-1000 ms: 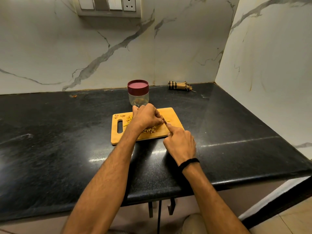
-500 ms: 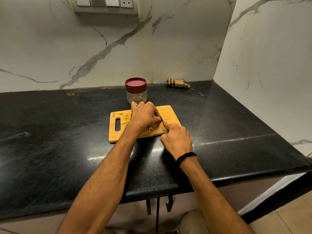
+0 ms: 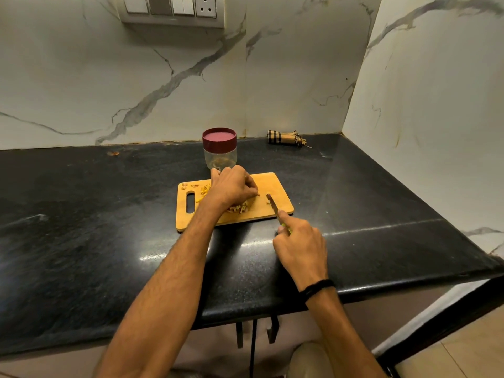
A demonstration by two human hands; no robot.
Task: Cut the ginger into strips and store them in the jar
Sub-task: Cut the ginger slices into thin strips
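Observation:
A wooden cutting board lies on the black counter, with cut ginger strips heaped near its front edge and more scraps at its left end. My left hand rests curled over the ginger, fingertips pinched on a piece; the piece itself is mostly hidden. My right hand sits off the board's front right corner and grips a knife whose blade points over the board, apart from the ginger. Just behind the board stands a clear jar with a maroon lid on; a few bits show inside it.
A rolled checked cloth lies by the back wall to the right. Marble walls close the back and right sides. The counter's front edge runs just under my wrists. A switch panel hangs above.
My right hand has drawn the knife back and to the right, away from my left hand and the ginger. My left hand stays on the board.

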